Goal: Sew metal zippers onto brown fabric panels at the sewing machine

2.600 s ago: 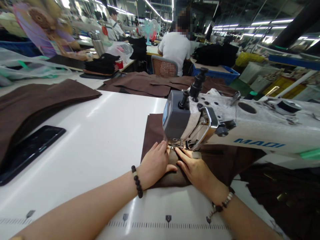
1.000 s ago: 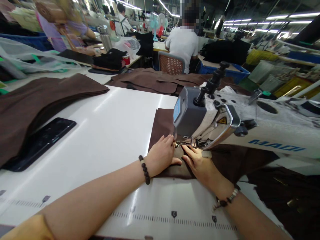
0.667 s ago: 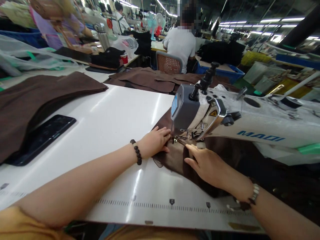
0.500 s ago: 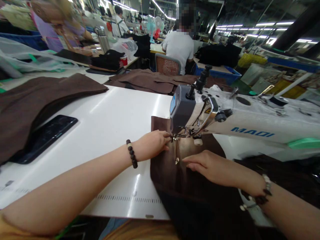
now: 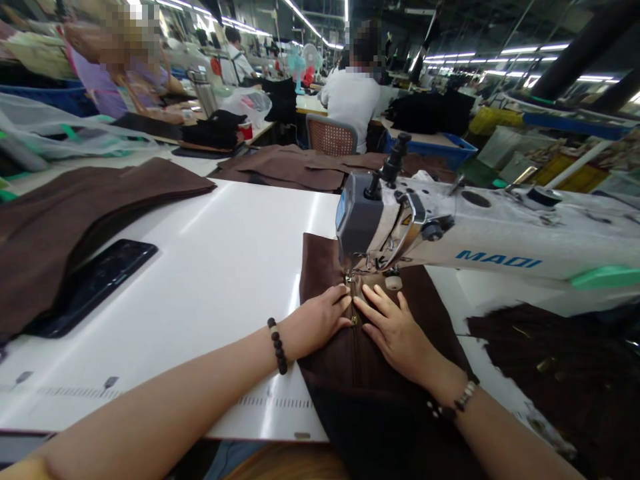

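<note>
Worn on the head, facing forward and down, close above the left hand (image 5: 317, 319) and right hand (image 5: 395, 330), near the sewing machine (image 5: 480, 230), far benches (image 5: 313, 103) beyond.

table (image 5: 210, 267): phone (image 5: 90, 287) left | fabric stack (image 5: 75, 220) behind it | sewing machine (image 5: 480, 233) right

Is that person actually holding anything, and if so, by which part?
Nothing seems gripped: the left hand and right hand rest flat on the brown fabric, either side of its zipper, beside the sewing machine.
</note>
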`<action>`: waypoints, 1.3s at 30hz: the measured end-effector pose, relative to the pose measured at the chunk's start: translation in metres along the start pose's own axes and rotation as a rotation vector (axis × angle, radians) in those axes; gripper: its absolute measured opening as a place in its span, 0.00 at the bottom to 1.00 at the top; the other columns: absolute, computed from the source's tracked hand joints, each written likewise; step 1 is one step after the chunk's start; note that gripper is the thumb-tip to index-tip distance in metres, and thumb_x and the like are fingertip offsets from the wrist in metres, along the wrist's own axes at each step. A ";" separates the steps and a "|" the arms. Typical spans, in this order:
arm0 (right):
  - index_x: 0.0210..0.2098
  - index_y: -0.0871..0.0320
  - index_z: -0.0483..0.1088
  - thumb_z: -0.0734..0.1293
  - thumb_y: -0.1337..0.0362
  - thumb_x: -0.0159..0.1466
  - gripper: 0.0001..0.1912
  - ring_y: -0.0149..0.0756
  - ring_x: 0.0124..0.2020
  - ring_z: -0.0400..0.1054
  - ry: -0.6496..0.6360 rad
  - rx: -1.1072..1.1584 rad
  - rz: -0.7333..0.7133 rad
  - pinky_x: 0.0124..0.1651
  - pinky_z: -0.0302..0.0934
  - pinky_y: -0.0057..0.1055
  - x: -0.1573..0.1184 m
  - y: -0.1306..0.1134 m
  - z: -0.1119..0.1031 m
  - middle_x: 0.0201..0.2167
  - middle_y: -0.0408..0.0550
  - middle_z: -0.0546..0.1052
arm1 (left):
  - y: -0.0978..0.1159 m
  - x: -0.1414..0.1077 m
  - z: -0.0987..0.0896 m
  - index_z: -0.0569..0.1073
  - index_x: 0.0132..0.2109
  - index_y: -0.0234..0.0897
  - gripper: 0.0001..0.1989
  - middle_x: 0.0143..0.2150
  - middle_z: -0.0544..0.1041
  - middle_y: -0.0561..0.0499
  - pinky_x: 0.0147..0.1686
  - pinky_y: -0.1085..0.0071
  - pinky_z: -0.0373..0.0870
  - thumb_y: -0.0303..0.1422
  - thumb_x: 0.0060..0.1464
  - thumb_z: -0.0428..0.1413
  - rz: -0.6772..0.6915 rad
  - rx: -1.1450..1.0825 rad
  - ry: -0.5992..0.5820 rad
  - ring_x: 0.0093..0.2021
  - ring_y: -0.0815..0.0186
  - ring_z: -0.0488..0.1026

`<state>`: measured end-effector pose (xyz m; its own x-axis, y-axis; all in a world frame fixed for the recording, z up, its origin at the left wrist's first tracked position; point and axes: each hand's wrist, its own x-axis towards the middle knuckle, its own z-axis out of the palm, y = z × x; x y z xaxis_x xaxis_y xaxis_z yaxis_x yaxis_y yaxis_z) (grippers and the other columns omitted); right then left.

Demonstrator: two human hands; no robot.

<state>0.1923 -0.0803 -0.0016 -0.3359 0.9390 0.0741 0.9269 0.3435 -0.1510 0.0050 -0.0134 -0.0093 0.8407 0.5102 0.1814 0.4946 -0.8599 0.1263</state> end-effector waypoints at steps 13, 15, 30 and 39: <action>0.58 0.50 0.54 0.54 0.63 0.65 0.22 0.43 0.60 0.49 -0.030 0.051 -0.048 0.57 0.44 0.59 0.002 0.006 -0.005 0.60 0.49 0.55 | 0.007 0.000 -0.004 0.66 0.49 0.27 0.18 0.50 0.68 0.40 0.54 0.62 0.59 0.37 0.57 0.52 0.025 0.090 0.057 0.54 0.56 0.62; 0.58 0.50 0.54 0.54 0.63 0.64 0.22 0.43 0.60 0.49 -0.029 0.054 -0.049 0.57 0.44 0.59 0.002 0.006 -0.005 0.60 0.49 0.55 | 0.006 0.000 -0.004 0.65 0.50 0.24 0.20 0.50 0.68 0.39 0.55 0.61 0.57 0.37 0.57 0.52 0.056 0.130 0.051 0.54 0.56 0.62; 0.59 0.50 0.52 0.53 0.63 0.65 0.22 0.44 0.60 0.49 -0.041 0.071 -0.044 0.55 0.45 0.59 0.008 0.011 -0.006 0.61 0.52 0.53 | -0.004 0.012 -0.005 0.65 0.49 0.26 0.19 0.48 0.68 0.41 0.54 0.62 0.57 0.37 0.58 0.51 0.053 0.076 -0.033 0.53 0.58 0.61; 0.40 0.54 0.70 0.53 0.76 0.58 0.20 0.38 0.54 0.57 -0.107 0.273 -0.070 0.55 0.52 0.44 0.031 -0.002 -0.030 0.52 0.50 0.62 | -0.001 -0.012 -0.037 0.73 0.40 0.32 0.10 0.46 0.71 0.46 0.46 0.71 0.67 0.30 0.59 0.49 0.024 -0.398 -0.113 0.44 0.65 0.71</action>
<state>0.1853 -0.0521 0.0307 -0.4263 0.9045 -0.0089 0.8268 0.3857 -0.4096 -0.0141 -0.0183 0.0243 0.8811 0.4656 0.0833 0.3689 -0.7867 0.4950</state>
